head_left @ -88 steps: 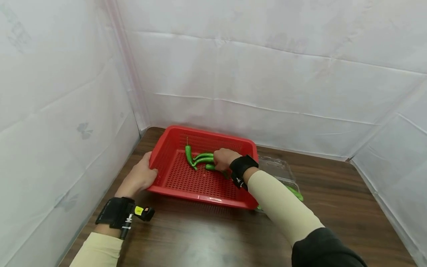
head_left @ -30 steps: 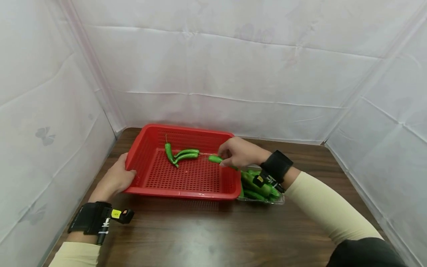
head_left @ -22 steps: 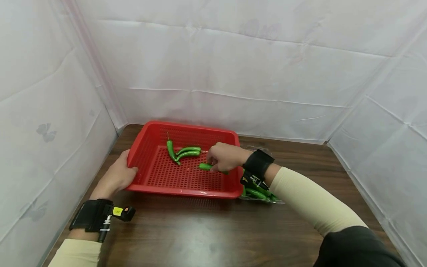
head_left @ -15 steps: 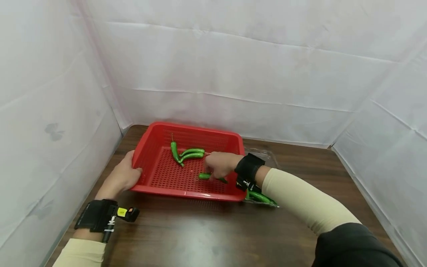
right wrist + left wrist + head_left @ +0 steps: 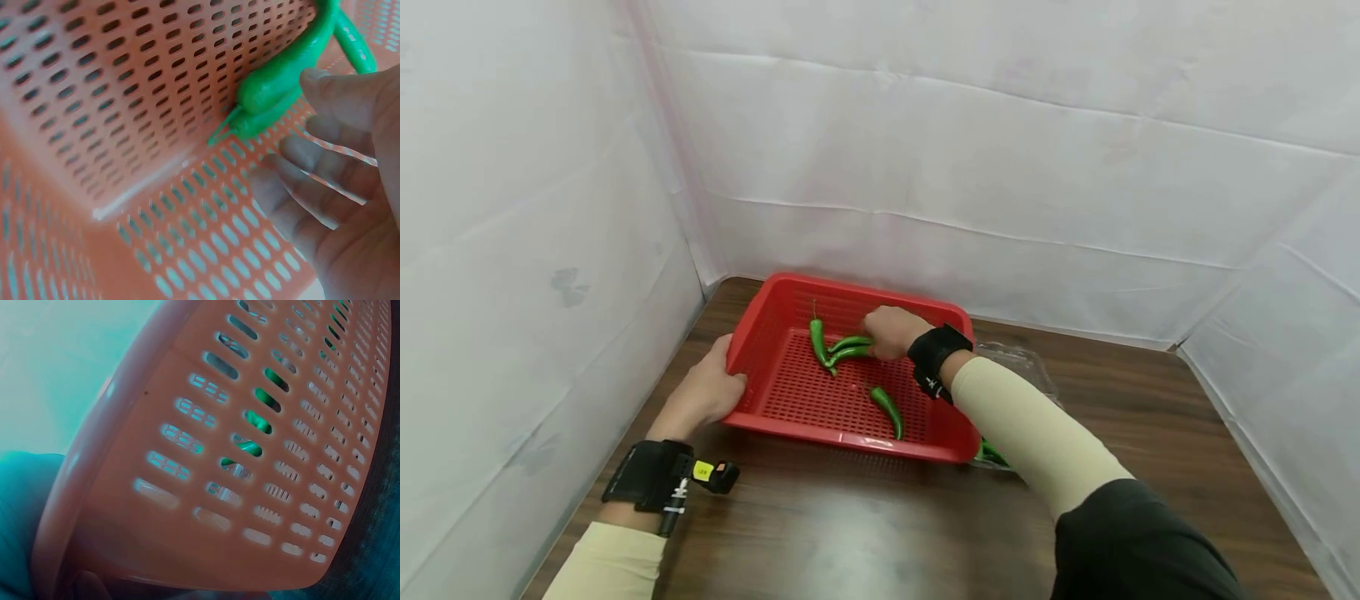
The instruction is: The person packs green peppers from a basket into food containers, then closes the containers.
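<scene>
A red slotted basket (image 5: 842, 439) sits on the brown table. My left hand (image 5: 703, 396) grips its left rim; in the left wrist view the basket wall (image 5: 206, 512) fills the frame beside that hand (image 5: 22, 512). My right hand (image 5: 886, 332) is inside the basket at the back, fingers relaxed and holding nothing. Its index fingertip (image 5: 315, 81) touches the stem end of a pair of green peppers (image 5: 850, 346) (image 5: 275, 94). Another pepper (image 5: 816, 342) lies left of them. One pepper (image 5: 887, 411) lies loose near the front of the basket floor (image 5: 125, 94).
A clear plastic tray (image 5: 1022, 362) stands right of the basket, partly behind my right arm, with green peppers (image 5: 992, 452) showing at its near end. White sheet walls close in on the left, back and right. Bare table lies in front of the basket.
My right hand carried a pepper from the clear tray into the basket, let it go near the front, then moved back to the pair of peppers. The left hand stayed on the rim.
</scene>
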